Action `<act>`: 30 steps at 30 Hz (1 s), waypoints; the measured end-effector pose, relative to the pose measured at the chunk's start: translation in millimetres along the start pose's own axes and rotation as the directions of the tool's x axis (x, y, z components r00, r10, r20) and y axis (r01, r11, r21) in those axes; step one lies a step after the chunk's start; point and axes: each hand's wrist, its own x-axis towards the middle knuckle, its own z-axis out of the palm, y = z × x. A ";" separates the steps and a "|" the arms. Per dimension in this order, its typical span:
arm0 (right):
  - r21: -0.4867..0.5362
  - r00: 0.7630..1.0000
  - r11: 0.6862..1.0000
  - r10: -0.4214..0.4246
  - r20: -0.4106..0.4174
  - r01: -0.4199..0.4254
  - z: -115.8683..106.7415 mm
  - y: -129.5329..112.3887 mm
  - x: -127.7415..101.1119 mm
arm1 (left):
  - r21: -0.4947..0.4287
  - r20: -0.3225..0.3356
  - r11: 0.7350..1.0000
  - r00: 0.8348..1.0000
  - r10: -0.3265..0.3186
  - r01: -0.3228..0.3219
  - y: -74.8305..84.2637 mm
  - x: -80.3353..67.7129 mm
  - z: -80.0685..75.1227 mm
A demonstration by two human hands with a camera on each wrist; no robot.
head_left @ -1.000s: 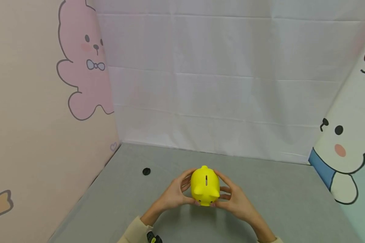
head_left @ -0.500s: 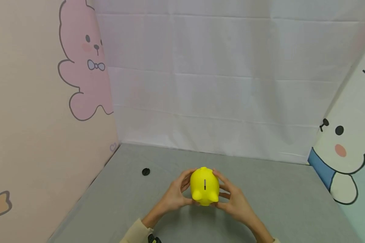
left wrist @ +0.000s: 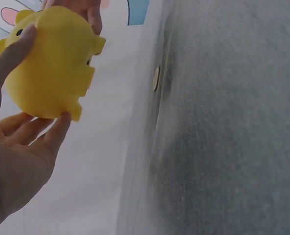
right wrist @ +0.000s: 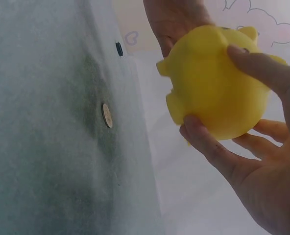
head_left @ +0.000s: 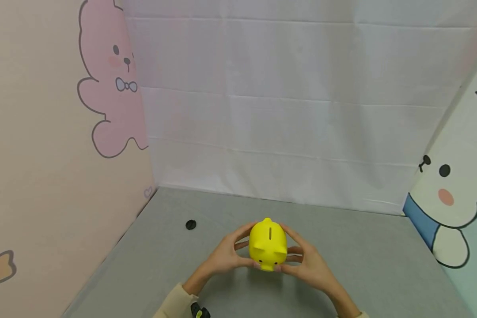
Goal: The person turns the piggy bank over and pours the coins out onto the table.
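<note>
The piggy bank (head_left: 268, 242) has tipped, its face (head_left: 267, 262) now showing; left hand (head_left: 226, 253) and right hand (head_left: 311, 262) grip its sides. Slackened fingers could drop it near the coin (right wrist: 107, 115).

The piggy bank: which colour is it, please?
The piggy bank is bright yellow, clearest in the head view.

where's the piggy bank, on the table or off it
Off: the left hand and right hand hold the piggy bank, feet clear of the table in both wrist views.
</note>
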 end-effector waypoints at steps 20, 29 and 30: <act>0.160 0.957 0.947 0.287 -0.028 -0.279 0.7 -11.8 11.0 | -0.031 -0.060 0.965 0.964 -0.261 0.259 13.7 10.8 7.8; 0.125 0.969 0.961 0.246 0.011 -0.246 -2.6 -13.2 7.1 | -0.013 -0.036 0.974 0.973 -0.227 0.227 9.9 7.5 3.8; 0.119 0.972 0.964 0.235 0.025 -0.236 -3.7 -13.5 6.3 | 0.000 -0.031 0.977 0.976 -0.215 0.215 9.1 6.7 2.6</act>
